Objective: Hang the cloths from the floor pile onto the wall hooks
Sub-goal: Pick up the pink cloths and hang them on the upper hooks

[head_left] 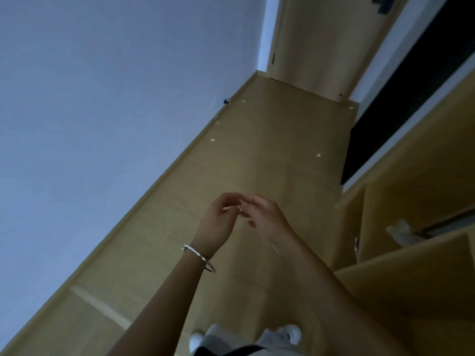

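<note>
As the view ran tilted, wall [102,98]: pale blue-grey, filled the left side down to a wooden skirting
Black stub [226,101]: small, stood out from the wall just above the skirting; too small to identify
Floor [257,150]: light wood, ran from the bottom edge up to the door
Left hand [218,217]: raised over the floor, fingers curled, tips met those of the other hand
Bracelet [199,256]: silver, sat on the left wrist
Right hand [267,214]: fingers curled, touched the left at the tips; hands together, blurred, could not tell whether anything was pinched between them
White shoes [291,332]: at the bottom edge, on the floor
Door [321,47]: wooden, closed, at the far end
Dark opening [398,98]: white-framed, right of the door
Wooden unit [411,227]: along the right edge
Clear plastic item [401,231]: lay on the unit
Cloths: position could not be told from this view
</note>
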`<action>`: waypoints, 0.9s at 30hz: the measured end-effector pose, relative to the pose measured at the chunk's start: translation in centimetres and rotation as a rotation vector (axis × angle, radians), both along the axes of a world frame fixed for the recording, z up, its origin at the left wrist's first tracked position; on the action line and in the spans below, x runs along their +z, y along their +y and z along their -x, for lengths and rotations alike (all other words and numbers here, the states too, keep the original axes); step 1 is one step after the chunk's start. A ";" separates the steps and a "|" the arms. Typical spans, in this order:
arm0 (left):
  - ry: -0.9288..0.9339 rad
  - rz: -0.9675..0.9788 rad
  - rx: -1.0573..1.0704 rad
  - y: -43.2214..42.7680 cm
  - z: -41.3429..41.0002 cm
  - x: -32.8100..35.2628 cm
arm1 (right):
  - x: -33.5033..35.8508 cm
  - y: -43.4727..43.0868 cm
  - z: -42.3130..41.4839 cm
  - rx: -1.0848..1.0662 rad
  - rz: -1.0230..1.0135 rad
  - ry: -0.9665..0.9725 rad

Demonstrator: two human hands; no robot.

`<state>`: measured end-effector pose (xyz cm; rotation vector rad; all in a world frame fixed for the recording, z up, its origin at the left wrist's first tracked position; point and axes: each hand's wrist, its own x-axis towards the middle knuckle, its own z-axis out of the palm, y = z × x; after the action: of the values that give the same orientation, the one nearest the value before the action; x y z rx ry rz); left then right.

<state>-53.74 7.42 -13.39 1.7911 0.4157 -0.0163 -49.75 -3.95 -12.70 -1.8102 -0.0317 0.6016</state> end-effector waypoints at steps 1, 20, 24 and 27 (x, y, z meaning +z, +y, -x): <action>-0.002 -0.069 0.024 1.8 1.1 0.0 | 0.0 1.6 0.5 0.043 0.051 -0.036; 0.340 -0.368 0.590 21.9 22.4 -3.3 | -2.1 26.5 11.3 1.039 0.407 -0.414; 0.380 -0.384 0.708 24.6 23.3 -2.3 | -2.0 31.3 11.5 1.145 0.335 -0.414; 0.392 -0.397 0.782 27.4 23.0 -1.5 | -1.7 34.9 11.0 1.216 0.270 -0.404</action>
<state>-76.76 34.83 -14.89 1.8932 1.4611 0.2843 -60.78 30.91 -14.42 -2.0183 -1.4560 1.0748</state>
